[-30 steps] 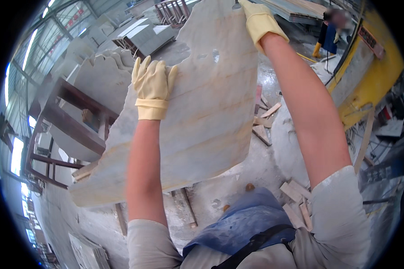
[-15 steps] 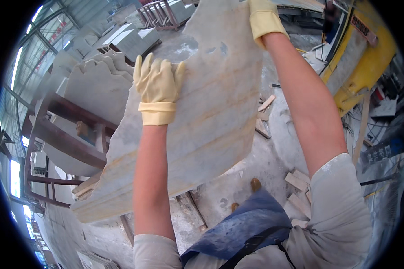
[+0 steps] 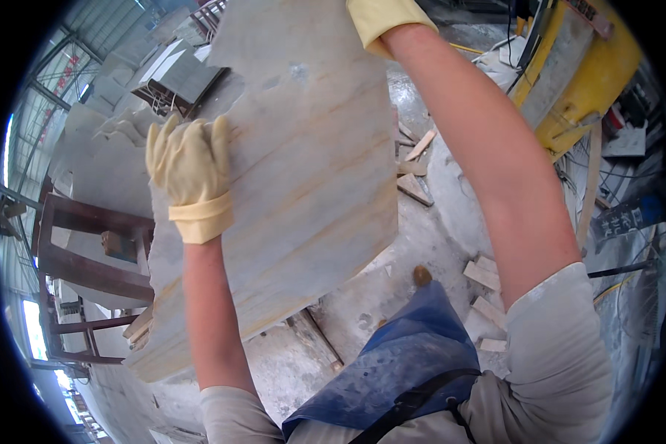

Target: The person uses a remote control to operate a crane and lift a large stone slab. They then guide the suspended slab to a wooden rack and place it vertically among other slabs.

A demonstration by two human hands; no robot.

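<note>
A large grey stone slab (image 3: 303, 177) with tan veins and a jagged left edge stands tilted in front of me. My left hand (image 3: 192, 159), in a cream rubber glove, is closed over the slab's jagged upper-left edge, with the fingertips bent over it. At the top of the picture my right hand (image 3: 388, 18), gloved alike, is at the slab's far right edge. Its fingers lie past the picture's rim, so their grip is hidden. The slab's far end is also cut off. Its lower edge is near wood pieces (image 3: 314, 340) on the floor.
At left stands a dark red metal rack (image 3: 100, 259), with more rough slabs (image 3: 115, 159) behind it. Wood offcuts (image 3: 414, 189) and further blocks (image 3: 485, 274) litter the dusty floor to the right. A yellow machine (image 3: 592, 96) stands at the far right, near cables.
Both hands and the slab have shifted left in the picture, and the slab appears turned a little. The left hand stays on its edge. The surroundings have shifted too, as my view has moved.
</note>
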